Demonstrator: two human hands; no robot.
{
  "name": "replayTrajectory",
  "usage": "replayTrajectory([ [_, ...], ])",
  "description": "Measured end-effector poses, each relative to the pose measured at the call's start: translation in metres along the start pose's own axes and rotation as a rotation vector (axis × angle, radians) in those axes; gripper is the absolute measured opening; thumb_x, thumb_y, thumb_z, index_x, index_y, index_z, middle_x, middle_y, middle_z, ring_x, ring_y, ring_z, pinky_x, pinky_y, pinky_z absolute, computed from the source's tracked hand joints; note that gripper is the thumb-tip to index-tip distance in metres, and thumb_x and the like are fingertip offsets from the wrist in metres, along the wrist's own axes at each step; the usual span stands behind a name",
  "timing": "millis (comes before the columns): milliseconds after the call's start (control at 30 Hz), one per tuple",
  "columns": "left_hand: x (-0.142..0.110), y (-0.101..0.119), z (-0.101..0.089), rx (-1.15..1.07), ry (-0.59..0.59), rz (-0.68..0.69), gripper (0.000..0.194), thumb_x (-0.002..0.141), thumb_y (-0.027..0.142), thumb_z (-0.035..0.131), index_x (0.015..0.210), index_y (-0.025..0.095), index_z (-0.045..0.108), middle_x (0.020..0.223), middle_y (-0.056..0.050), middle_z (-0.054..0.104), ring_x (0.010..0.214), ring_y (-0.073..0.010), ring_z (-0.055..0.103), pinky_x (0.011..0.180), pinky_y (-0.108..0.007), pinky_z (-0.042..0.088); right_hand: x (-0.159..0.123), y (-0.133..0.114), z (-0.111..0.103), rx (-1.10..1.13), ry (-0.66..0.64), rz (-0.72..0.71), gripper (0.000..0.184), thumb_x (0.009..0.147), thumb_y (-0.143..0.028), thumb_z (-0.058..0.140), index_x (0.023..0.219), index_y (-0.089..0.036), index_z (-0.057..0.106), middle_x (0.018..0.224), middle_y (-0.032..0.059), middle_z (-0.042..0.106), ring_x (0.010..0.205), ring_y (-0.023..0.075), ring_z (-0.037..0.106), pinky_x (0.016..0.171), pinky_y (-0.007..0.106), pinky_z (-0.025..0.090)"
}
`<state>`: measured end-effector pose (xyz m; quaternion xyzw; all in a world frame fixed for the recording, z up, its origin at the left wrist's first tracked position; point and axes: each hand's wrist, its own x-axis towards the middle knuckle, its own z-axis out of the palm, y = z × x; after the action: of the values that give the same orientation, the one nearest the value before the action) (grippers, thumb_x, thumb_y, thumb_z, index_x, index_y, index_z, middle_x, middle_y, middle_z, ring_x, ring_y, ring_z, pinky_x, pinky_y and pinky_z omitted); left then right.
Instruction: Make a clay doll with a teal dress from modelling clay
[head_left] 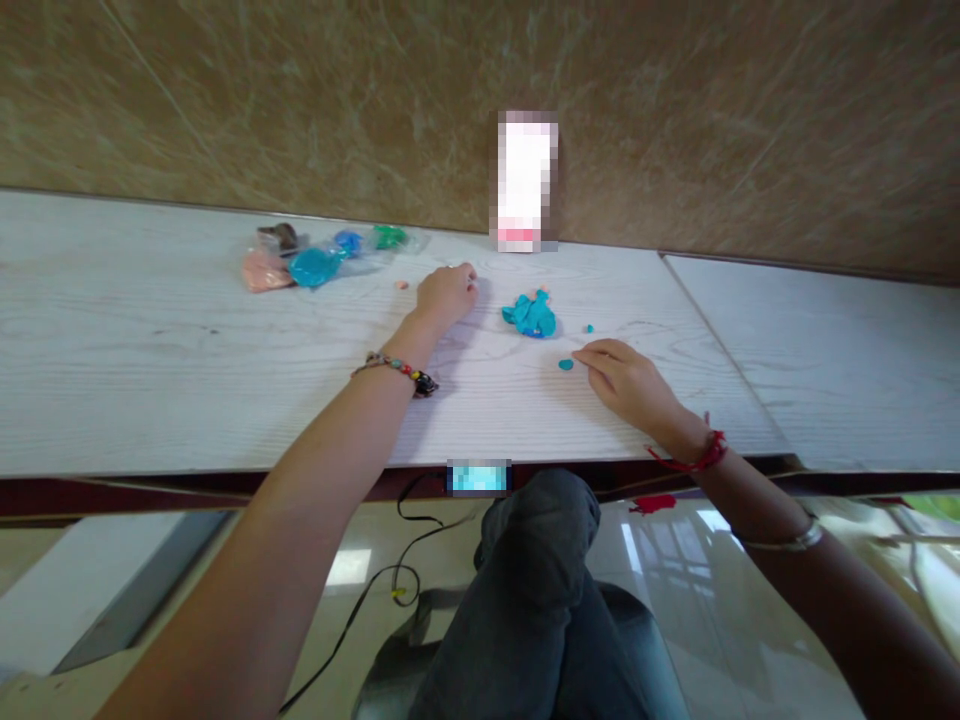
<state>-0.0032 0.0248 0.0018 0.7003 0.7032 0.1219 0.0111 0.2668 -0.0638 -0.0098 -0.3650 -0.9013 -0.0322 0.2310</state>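
Observation:
My left hand (448, 293) rests over the white tabletop with its fingers curled in; whatever it may hold is hidden. To its right lies a crumpled teal modelling clay figure (531, 314), with small peach bits at its top and blue at its lower edge. My right hand (628, 382) has its thumb and fingers pinched together. Its fingertips are at the right edge of a small flat teal clay disc (566, 365); whether they grip it I cannot tell. A tiny teal clay ball (589, 328) lies above that hand. A peach clay bit (402, 285) sits left of my left hand.
Clear bags of clay, peach (264, 272), teal (315, 266), blue (348, 243) and green (389, 236), lie at the back left. A blurred-out upright phone-like object (523, 180) leans on the brown wall (300, 100). A cable (352, 615) hangs below the table's front edge.

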Motion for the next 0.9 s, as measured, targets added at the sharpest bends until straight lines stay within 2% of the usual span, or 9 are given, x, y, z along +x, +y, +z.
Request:
replayTrajectory([
  [200, -0.0015, 0.001, -0.0024, -0.001, -0.012, 0.002, 0.038, 0.085, 0.022, 0.041, 0.119, 0.019, 0.058, 0.112, -0.01, 0.066, 0.103, -0.0255, 0.059, 0.085, -0.034, 0.046, -0.0008, 0.0037, 0.0049, 0.067, -0.014, 0.004, 0.038, 0.083, -0.01, 0.042, 0.108, -0.021, 0.068, 0.102, 0.0101, 0.064, 0.092, 0.0216, 0.061, 0.08, 0.038, 0.053],
  [467, -0.0006, -0.0002, -0.0014, 0.018, 0.001, -0.001, 0.038, 0.085, 0.024, 0.041, 0.118, 0.02, 0.058, 0.111, -0.009, 0.066, 0.103, -0.0252, 0.06, 0.084, -0.034, 0.047, 0.0019, 0.0006, 0.005, 0.001, -0.081, -0.058, 0.035, 0.083, -0.008, 0.042, 0.1, -0.019, 0.07, 0.096, 0.0112, 0.066, 0.089, 0.0231, 0.059, 0.079, 0.04, 0.052],
  [767, -0.0005, -0.0006, -0.0017, 0.01, 0.001, 0.007, 0.038, 0.085, 0.023, 0.041, 0.119, 0.019, 0.058, 0.111, -0.01, 0.066, 0.103, -0.0262, 0.06, 0.083, -0.035, 0.047, -0.0009, -0.0048, 0.0039, -0.062, 0.022, -0.024, 0.034, 0.085, -0.009, 0.041, 0.105, -0.015, 0.068, 0.101, 0.0117, 0.067, 0.092, 0.0223, 0.061, 0.081, 0.038, 0.053],
  [900, -0.0019, 0.0006, -0.0061, 0.023, -0.01, 0.015, 0.037, 0.085, 0.022, 0.041, 0.116, 0.019, 0.06, 0.109, -0.01, 0.066, 0.102, -0.0251, 0.06, 0.082, -0.034, 0.047, 0.0002, -0.004, 0.0051, -0.112, -0.009, -0.046, 0.032, 0.086, -0.01, 0.042, 0.101, -0.015, 0.068, 0.097, 0.0121, 0.067, 0.089, 0.0224, 0.059, 0.077, 0.037, 0.051],
])
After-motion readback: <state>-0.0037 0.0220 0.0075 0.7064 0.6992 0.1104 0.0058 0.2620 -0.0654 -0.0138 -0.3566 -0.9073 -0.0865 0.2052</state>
